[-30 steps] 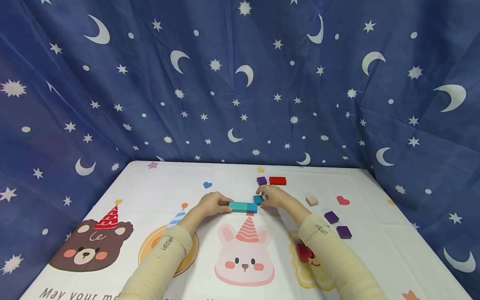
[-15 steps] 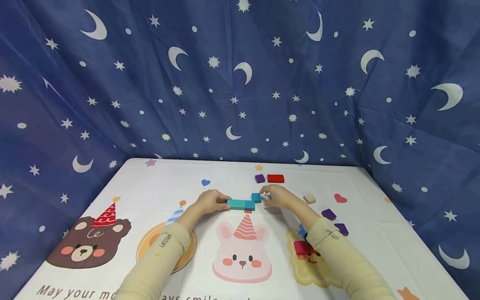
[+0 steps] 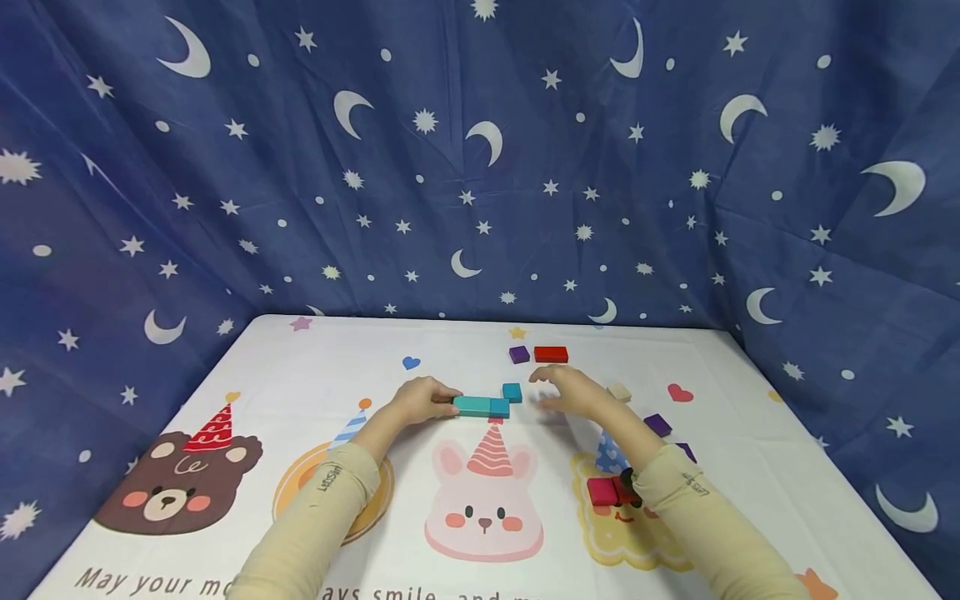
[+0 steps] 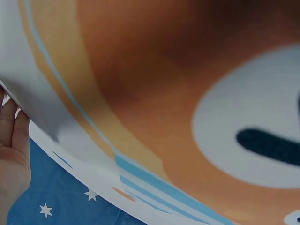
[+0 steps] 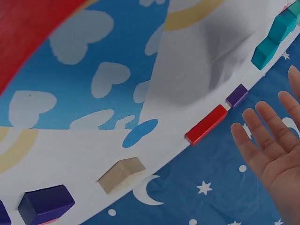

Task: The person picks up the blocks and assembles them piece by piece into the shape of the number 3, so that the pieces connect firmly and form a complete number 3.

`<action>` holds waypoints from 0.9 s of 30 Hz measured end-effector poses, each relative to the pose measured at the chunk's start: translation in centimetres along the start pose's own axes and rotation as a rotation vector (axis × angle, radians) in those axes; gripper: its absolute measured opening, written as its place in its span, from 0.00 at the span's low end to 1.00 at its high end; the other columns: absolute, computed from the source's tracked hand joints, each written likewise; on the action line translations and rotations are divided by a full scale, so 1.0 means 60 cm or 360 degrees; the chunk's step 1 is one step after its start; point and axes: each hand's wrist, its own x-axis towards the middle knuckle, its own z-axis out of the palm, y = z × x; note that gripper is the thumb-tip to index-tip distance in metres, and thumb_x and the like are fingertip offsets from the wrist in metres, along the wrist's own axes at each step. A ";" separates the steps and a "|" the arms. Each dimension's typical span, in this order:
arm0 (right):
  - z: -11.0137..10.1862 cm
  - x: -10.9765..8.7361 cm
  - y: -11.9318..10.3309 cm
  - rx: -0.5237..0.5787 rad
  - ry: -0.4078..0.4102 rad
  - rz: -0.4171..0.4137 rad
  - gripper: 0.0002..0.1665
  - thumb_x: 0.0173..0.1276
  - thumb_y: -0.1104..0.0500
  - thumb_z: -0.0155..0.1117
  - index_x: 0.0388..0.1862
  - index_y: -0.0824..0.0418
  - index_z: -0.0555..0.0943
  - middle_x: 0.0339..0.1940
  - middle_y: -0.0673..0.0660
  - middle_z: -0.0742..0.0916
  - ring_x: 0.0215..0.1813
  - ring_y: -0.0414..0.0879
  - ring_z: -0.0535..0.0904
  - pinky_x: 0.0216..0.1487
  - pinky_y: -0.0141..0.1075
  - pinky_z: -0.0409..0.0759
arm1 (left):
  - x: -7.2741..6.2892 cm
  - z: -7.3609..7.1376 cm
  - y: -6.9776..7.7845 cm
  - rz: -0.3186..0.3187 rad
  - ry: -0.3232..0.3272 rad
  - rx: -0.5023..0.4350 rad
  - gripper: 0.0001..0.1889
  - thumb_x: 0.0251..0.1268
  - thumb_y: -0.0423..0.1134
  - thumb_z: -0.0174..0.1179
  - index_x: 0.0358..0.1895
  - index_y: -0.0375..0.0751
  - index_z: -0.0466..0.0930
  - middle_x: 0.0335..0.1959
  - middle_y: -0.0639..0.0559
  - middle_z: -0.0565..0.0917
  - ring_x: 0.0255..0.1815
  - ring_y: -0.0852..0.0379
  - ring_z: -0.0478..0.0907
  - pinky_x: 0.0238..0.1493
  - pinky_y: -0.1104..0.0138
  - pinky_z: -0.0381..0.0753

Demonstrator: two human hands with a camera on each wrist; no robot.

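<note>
From here I see the left hand (image 3: 420, 400) pinching the left end of a teal rectangular block (image 3: 472, 407), mid-width toward the worktop's (image 3: 337, 350) far edge; the left wrist view misses that block. The right hand (image 3: 573, 392), fingers apart, hovers right of a small blue square block (image 3: 512, 392). My right wrist view shows whole a pale wood-coloured block (image 5: 121, 174), partly covered in the head view.

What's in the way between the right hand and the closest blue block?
Nothing visible: only bare tablecloth lies between the right hand and that blue block. The long red block and a purple block sit farther back.
</note>
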 end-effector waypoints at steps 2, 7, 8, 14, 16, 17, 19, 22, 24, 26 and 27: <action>-0.001 -0.003 0.001 0.0020 -0.0004 0.0040 0.23 0.60 0.62 0.67 0.55 0.66 0.77 0.54 0.63 0.83 0.58 0.58 0.76 0.61 0.50 0.74 | 0.000 0.000 0.000 -0.0002 -0.0001 -0.0009 0.18 0.58 0.45 0.64 0.53 0.47 0.82 0.51 0.48 0.84 0.57 0.46 0.78 0.58 0.52 0.74; -0.004 -0.007 0.009 0.0013 0.0024 0.0039 0.23 0.60 0.62 0.67 0.55 0.66 0.77 0.54 0.63 0.83 0.58 0.59 0.76 0.60 0.50 0.74 | 0.001 0.004 0.000 -0.0005 0.0013 -0.0019 0.19 0.58 0.45 0.65 0.52 0.47 0.82 0.50 0.48 0.84 0.57 0.46 0.78 0.58 0.52 0.74; -0.005 -0.008 0.010 0.0022 0.0030 0.0038 0.23 0.60 0.62 0.67 0.55 0.66 0.77 0.54 0.63 0.82 0.58 0.59 0.76 0.60 0.50 0.74 | 0.002 0.004 0.000 -0.0004 0.0020 -0.0019 0.19 0.57 0.45 0.65 0.52 0.47 0.82 0.50 0.48 0.84 0.57 0.46 0.78 0.58 0.52 0.74; -0.008 -0.016 0.016 0.0032 0.0038 0.0043 0.24 0.60 0.62 0.67 0.55 0.67 0.76 0.55 0.64 0.82 0.58 0.60 0.76 0.60 0.51 0.74 | 0.002 0.006 -0.003 -0.0003 0.0052 -0.0007 0.18 0.56 0.46 0.65 0.51 0.48 0.83 0.49 0.49 0.85 0.56 0.47 0.79 0.57 0.54 0.75; -0.008 -0.018 0.017 0.0032 0.0038 0.0063 0.24 0.61 0.62 0.67 0.56 0.67 0.76 0.55 0.64 0.82 0.58 0.60 0.76 0.60 0.51 0.74 | 0.002 0.007 -0.004 0.0001 0.0054 -0.0010 0.18 0.56 0.46 0.65 0.51 0.48 0.83 0.49 0.49 0.85 0.56 0.47 0.79 0.56 0.54 0.75; -0.009 -0.019 0.018 0.0043 0.0040 0.0078 0.24 0.61 0.62 0.67 0.56 0.66 0.76 0.55 0.64 0.82 0.58 0.60 0.76 0.60 0.51 0.74 | 0.003 0.007 -0.004 0.0004 0.0056 -0.0012 0.19 0.56 0.46 0.65 0.51 0.48 0.83 0.49 0.49 0.85 0.55 0.47 0.79 0.56 0.53 0.75; -0.010 -0.021 0.020 0.0046 0.0046 0.0094 0.24 0.61 0.61 0.67 0.56 0.66 0.76 0.55 0.64 0.82 0.58 0.60 0.76 0.60 0.52 0.74 | 0.003 0.007 -0.004 0.0008 0.0057 -0.0018 0.19 0.56 0.46 0.66 0.51 0.48 0.83 0.49 0.49 0.85 0.55 0.47 0.79 0.56 0.53 0.75; -0.014 -0.023 0.024 0.0048 0.0059 0.0079 0.24 0.61 0.61 0.66 0.56 0.66 0.76 0.55 0.64 0.82 0.58 0.60 0.76 0.59 0.52 0.75 | 0.002 0.006 -0.004 0.0008 0.0053 -0.0018 0.19 0.56 0.46 0.65 0.52 0.48 0.83 0.49 0.49 0.85 0.56 0.47 0.79 0.56 0.53 0.75; -0.018 -0.024 0.029 0.0031 0.0065 0.0047 0.24 0.62 0.61 0.66 0.56 0.67 0.76 0.55 0.64 0.82 0.57 0.61 0.76 0.58 0.52 0.75 | 0.002 0.005 -0.004 0.0005 0.0050 -0.0017 0.19 0.56 0.46 0.65 0.52 0.48 0.83 0.50 0.49 0.84 0.56 0.47 0.78 0.57 0.53 0.75; -0.024 -0.027 0.033 0.0022 0.0100 0.0025 0.23 0.62 0.61 0.66 0.56 0.67 0.76 0.55 0.65 0.82 0.56 0.61 0.76 0.58 0.52 0.76 | 0.002 0.005 -0.004 0.0010 0.0041 -0.0020 0.19 0.57 0.46 0.65 0.52 0.48 0.82 0.50 0.49 0.84 0.56 0.47 0.78 0.57 0.53 0.75; -0.027 -0.029 0.036 0.0023 0.0120 0.0023 0.23 0.61 0.61 0.66 0.55 0.67 0.76 0.54 0.65 0.82 0.56 0.61 0.76 0.58 0.52 0.76 | 0.002 0.005 -0.004 0.0014 0.0037 -0.0023 0.19 0.57 0.46 0.65 0.52 0.48 0.82 0.51 0.48 0.84 0.56 0.47 0.78 0.57 0.53 0.75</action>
